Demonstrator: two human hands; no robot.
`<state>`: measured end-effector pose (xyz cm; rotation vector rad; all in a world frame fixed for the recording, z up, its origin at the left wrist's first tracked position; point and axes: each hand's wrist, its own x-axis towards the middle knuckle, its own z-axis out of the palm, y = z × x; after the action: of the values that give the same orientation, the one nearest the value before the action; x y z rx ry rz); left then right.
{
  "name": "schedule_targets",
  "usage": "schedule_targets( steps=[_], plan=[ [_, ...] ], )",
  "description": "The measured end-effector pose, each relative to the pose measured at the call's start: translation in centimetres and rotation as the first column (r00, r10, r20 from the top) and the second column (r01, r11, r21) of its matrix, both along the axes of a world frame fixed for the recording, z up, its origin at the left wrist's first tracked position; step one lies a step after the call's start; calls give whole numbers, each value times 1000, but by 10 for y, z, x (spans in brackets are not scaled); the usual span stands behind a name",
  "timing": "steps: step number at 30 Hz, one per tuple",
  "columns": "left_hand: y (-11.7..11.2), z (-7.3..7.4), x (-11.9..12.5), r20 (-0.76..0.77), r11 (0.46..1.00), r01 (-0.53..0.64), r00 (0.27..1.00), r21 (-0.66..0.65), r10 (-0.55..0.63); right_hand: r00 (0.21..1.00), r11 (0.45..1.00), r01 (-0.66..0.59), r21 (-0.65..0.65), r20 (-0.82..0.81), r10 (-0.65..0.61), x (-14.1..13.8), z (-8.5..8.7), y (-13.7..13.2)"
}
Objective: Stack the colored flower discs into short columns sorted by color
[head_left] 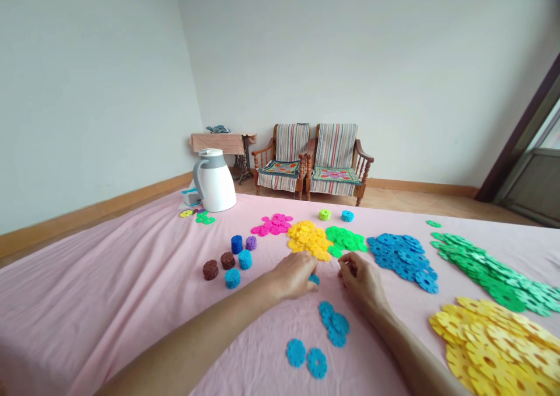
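My left hand (297, 274) is closed around a blue snowflake disc (314, 279), a flat plastic piece with a notched rim; only part of it shows under the fingers. My right hand (361, 276) hangs just to the right, thumb and fingers pinched together, and whatever they may hold is hidden. Nearer to me lie several loose blue discs (333, 323), some overlapping, and a separate pair below them. Beyond my hands spread a yellow pile (308, 238), a bright green pile (346, 239) and a pink pile (273, 225) of smaller discs.
Left of my hands stand short stacks of discs, brown (210, 269), dark blue (237, 244) and light blue (233, 277). Larger blue (400, 256), green (494, 270) and yellow (494, 343) piles lie rightward. A white jug (217, 183) stands back left on the pink cloth (144, 273).
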<state>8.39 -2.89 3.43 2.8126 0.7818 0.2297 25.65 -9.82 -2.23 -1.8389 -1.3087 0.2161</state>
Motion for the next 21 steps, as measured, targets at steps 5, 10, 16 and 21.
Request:
schedule_targets(
  steps=[5,10,16,21],
  plan=[
    [10,-1,3,-31,997,22,999,-78,-24,1000,1000,-2,-10,-1,2,-3,5,-2],
    [7,1,2,-68,994,47,996,-94,-53,1000,1000,-9,-7,20,10,-1,2,-2],
    [-4,7,-26,59,994,16,998,-107,-9,1000,1000,-29,-7,-3,29,2,-3,0],
    [7,29,-81,204,989,-108,971,-104,127,1000,1000,-14,-15,-11,14,1,-1,0]
  ],
)
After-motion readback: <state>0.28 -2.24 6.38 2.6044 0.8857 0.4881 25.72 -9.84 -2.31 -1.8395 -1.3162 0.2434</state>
